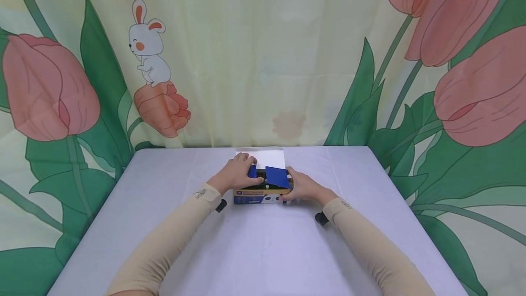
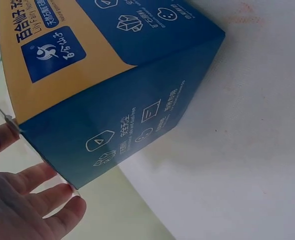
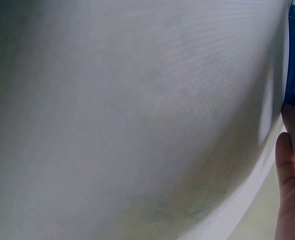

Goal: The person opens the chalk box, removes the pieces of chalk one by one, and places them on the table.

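A blue and yellow cardboard box [image 1: 248, 199] stands on the white-covered table with its top open. Blue inner flaps [image 1: 277, 177] show over the dark opening, and a white lid panel [image 1: 269, 159] rises at the back. My left hand [image 1: 237, 173] lies over the box's left end, thumb and fingers spread around a blue flap. In the left wrist view its fingers [image 2: 55, 210] touch the box's top edge, beside the printed blue side panel [image 2: 132, 120]. Round the right end, my right hand [image 1: 304, 185] holds the box. The contents are mostly hidden.
White cloth covers the table [image 1: 263, 250]. Directly behind it hangs a curtain [image 1: 263, 81] printed with tulips and a rabbit. A dark wrist camera [image 1: 322, 218] sits under the right wrist, another dark camera [image 1: 221, 205] under the left.
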### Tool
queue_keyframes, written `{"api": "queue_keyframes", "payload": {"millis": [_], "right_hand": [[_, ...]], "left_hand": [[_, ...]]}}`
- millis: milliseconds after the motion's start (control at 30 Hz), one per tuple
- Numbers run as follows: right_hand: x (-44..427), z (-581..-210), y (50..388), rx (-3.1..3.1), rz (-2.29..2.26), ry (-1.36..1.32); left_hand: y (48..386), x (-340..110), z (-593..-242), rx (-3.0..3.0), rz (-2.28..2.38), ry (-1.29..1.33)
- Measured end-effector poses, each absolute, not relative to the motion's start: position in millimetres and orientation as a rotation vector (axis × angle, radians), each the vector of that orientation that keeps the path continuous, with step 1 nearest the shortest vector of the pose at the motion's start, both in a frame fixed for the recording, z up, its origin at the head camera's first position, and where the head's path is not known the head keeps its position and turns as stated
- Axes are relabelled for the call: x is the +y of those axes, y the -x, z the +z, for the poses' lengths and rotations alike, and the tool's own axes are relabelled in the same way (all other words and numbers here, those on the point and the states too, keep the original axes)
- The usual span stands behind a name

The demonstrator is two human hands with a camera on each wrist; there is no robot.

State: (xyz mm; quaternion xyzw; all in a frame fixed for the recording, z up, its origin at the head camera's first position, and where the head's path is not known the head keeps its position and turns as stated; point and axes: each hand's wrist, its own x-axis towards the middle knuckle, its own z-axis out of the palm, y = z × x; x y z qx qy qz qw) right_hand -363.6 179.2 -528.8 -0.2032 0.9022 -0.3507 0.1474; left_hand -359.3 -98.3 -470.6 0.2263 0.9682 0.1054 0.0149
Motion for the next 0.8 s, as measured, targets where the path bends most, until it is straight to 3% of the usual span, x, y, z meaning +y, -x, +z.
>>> {"api": "queue_keyframes", "payload": {"millis": [600,800], "right_hand": [[180,-531,364,2.604,-0.996,0.612],[180,-533,366,2.593,-1.013,0.61]], "left_hand": [[356,-101,-450,2.941,0.408,-0.785],[351,-94,-432,2.951,0.248,-0.76]]}}
